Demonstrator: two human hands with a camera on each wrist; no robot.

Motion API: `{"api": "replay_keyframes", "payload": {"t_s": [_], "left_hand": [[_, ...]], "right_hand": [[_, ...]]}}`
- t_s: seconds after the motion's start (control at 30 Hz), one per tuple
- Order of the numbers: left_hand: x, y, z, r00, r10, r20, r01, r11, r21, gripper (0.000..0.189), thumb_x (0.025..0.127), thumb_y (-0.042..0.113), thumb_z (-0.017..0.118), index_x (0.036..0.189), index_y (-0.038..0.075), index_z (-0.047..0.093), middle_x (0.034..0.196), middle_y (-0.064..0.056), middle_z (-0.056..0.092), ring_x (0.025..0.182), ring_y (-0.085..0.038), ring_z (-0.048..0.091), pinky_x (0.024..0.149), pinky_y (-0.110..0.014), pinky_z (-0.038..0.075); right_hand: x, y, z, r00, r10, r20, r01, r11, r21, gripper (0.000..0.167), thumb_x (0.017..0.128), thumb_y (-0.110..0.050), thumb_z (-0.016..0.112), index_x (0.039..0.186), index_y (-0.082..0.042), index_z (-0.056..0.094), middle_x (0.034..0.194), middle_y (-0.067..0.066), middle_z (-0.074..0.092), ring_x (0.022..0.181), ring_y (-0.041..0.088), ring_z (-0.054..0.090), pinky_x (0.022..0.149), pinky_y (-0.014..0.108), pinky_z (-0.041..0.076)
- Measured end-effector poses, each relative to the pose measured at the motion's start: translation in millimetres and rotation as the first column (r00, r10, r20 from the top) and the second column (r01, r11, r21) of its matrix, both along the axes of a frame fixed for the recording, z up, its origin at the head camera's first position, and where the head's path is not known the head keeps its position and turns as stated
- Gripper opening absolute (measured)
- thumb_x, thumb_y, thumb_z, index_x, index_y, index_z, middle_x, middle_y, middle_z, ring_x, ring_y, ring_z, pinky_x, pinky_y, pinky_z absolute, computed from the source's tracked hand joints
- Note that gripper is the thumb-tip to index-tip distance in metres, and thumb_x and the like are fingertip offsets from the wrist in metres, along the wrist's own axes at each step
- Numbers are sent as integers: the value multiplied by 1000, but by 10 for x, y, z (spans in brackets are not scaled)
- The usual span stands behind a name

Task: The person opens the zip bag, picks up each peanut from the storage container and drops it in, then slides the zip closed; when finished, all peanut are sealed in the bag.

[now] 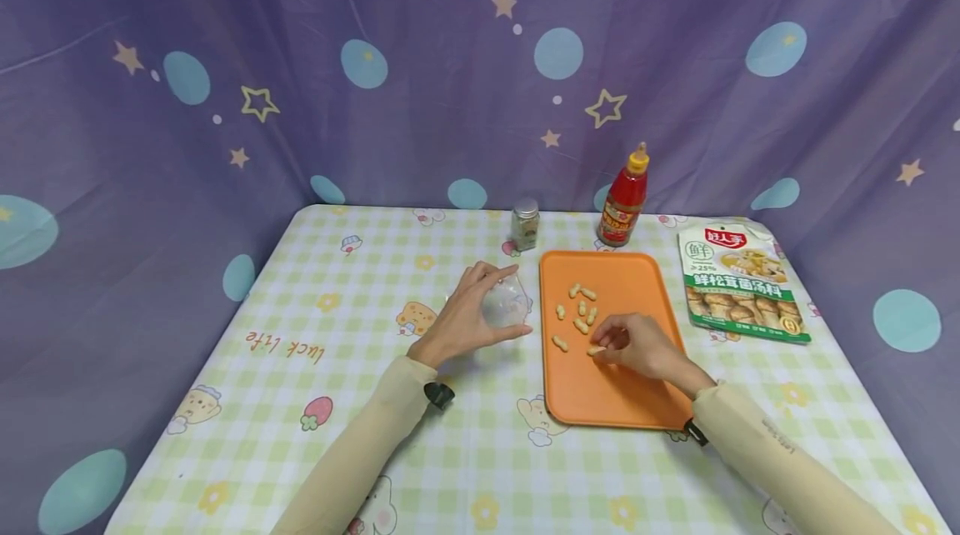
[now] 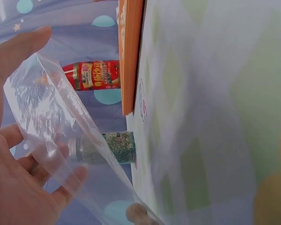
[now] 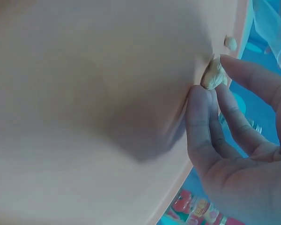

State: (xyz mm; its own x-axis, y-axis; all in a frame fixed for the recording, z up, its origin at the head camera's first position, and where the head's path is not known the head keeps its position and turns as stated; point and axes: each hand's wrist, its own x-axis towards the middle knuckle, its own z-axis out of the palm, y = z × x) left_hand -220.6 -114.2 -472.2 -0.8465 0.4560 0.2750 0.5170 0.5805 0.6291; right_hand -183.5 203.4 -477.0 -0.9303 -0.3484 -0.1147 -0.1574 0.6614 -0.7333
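In the head view my left hand (image 1: 467,314) holds a clear plastic bag (image 1: 505,302) just left of the orange tray (image 1: 592,397). Thumb and fingers are spread round the bag's mouth; in the left wrist view the thin film (image 2: 51,112) stretches between them. My right hand (image 1: 643,345) is low over the tray, pinching a peanut in its shell (image 1: 595,351) between thumb and fingertips. That same peanut (image 3: 212,75) shows at the fingertips in the right wrist view. Several more unshelled peanuts (image 1: 582,325) lie scattered on the tray's left half.
Behind the tray stands a red sauce bottle (image 1: 622,206) with a yellow cap. A small spice jar (image 1: 525,224) is to its left. On the right lies a green and white food pouch (image 1: 744,281). A checked cloth (image 1: 360,268) covers the table; a purple curtain (image 1: 442,127) hangs behind.
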Motion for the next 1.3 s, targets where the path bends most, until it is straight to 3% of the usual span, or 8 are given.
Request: {"api": "replay_keyframes", "payload": {"t_s": [0.3, 0.63, 0.83, 1.03, 1.3], "left_hand": [[2, 1, -9, 1000, -6, 0, 6, 1000, -22, 95, 79, 58, 86, 159, 32, 43, 131, -4, 51, 121, -28, 50, 102, -43, 47], [5, 7, -10, 1000, -14, -1, 14, 1000, -26, 96, 79, 58, 87, 159, 30, 44, 133, -10, 53, 122, -28, 50, 103, -46, 48], [5, 16, -17, 1000, -16, 5, 16, 999, -34, 95, 79, 59, 86, 159, 33, 43, 131, -4, 52, 122, -29, 51, 100, -42, 47], [18, 26, -20, 1000, -12, -21, 11, 999, -47, 95, 79, 58, 87, 159, 33, 43, 130, 4, 50, 121, -18, 49, 102, -41, 49], [25, 40, -27, 999, -19, -27, 17, 999, -42, 96, 78, 56, 88, 160, 30, 44, 131, -5, 53, 120, -25, 51, 99, -41, 49]], "right_hand": [[47, -129, 21, 996, 85, -31, -84, 996, 35, 6, 92, -5, 77, 98, -7, 77, 86, 4, 73, 74, 11, 62, 66, 21, 50], [-16, -172, 27, 997, 55, -48, -53, 997, 48, 3, 94, -9, 77, 97, -9, 76, 85, 1, 71, 76, 12, 61, 67, 23, 48], [-94, -247, 66, 995, 37, -89, -36, 999, 8, 4, 95, -13, 75, 97, -10, 75, 88, 2, 73, 81, 13, 65, 72, 26, 53], [-151, -394, 170, 994, 19, -108, -23, 999, -35, 9, 96, -17, 75, 102, -11, 75, 96, 4, 75, 86, 15, 68, 82, 34, 56], [-192, -644, 315, 995, -18, -94, 5, 991, -132, 14, 97, -21, 73, 108, -12, 74, 104, 6, 77, 94, 20, 70, 88, 40, 57]]}}
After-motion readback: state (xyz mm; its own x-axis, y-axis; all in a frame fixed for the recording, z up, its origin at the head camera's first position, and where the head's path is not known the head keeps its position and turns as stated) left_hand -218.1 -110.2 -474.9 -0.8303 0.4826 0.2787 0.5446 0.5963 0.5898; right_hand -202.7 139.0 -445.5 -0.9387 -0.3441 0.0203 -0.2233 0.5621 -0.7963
